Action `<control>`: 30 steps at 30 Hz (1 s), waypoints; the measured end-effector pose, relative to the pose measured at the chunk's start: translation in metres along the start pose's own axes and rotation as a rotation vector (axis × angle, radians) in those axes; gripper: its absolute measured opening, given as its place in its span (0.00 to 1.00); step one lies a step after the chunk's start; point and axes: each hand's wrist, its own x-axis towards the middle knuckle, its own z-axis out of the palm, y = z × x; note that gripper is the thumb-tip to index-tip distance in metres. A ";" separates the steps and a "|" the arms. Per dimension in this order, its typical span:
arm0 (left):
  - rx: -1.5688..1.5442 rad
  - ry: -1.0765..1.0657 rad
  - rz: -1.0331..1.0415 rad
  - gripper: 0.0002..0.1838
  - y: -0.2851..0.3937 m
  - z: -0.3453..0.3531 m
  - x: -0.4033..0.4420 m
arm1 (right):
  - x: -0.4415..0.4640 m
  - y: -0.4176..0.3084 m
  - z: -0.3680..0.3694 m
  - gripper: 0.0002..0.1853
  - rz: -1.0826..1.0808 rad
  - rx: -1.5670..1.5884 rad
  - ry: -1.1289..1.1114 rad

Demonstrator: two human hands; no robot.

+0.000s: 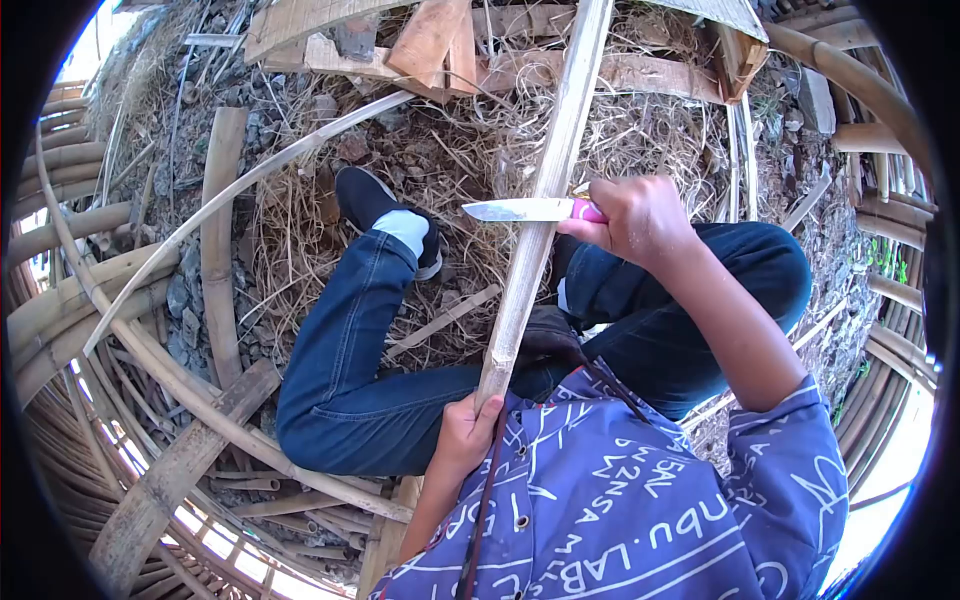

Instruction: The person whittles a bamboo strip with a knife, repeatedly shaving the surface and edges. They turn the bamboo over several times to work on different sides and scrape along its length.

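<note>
My left hand is wrapped round the lower end of a long pale bamboo strip, near my shirt. The strip runs up between my legs to the top of the view. My right hand grips a knife by its pink handle. The knife's blade points left and lies across the strip, at about the middle of its visible length. Just above my left hand the strip shows a notch or step.
Wood shavings cover the stony ground. A wooden frame with loose blocks stands ahead. Bamboo poles lie at the left, and a thin curved strip crosses there. More poles line the right side. My bent legs flank the strip.
</note>
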 end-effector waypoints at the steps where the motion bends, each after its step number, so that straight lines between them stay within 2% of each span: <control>1: -0.005 -0.004 0.004 0.19 0.000 0.001 0.000 | 0.000 0.001 0.001 0.31 -0.014 -0.004 0.010; 14: -0.014 0.027 0.004 0.20 0.003 0.002 -0.003 | 0.012 0.019 0.002 0.30 -0.058 -0.023 0.105; 16: 0.019 0.006 -0.053 0.21 0.005 0.000 -0.007 | 0.015 0.044 0.025 0.27 0.238 -0.320 0.007; 17: 0.020 0.009 -0.050 0.21 -0.002 0.000 -0.013 | 0.019 0.094 0.026 0.27 0.410 -0.453 0.055; 18: 0.035 0.000 -0.070 0.21 -0.015 -0.004 -0.023 | 0.033 0.097 -0.028 0.31 0.598 -0.190 0.097; 20: 0.004 0.017 -0.115 0.22 -0.018 -0.009 -0.032 | 0.036 0.110 -0.047 0.36 0.431 -0.205 0.210; 23: -0.033 0.001 -0.181 0.21 -0.018 -0.011 -0.029 | 0.041 0.094 -0.050 0.36 0.502 -0.057 0.198; 24: -0.054 0.005 -0.172 0.21 -0.016 -0.011 -0.027 | 0.039 0.087 -0.044 0.35 0.541 0.077 0.178; 25: -0.056 0.012 -0.175 0.21 -0.015 -0.010 -0.025 | 0.038 0.067 -0.048 0.34 0.480 0.116 0.217; 27: -0.090 0.015 -0.131 0.20 -0.013 -0.010 -0.021 | 0.031 0.041 -0.046 0.31 0.604 0.235 0.089; 30: -0.066 0.020 -0.165 0.19 -0.020 -0.012 -0.012 | 0.010 -0.010 -0.037 0.23 0.484 0.396 0.081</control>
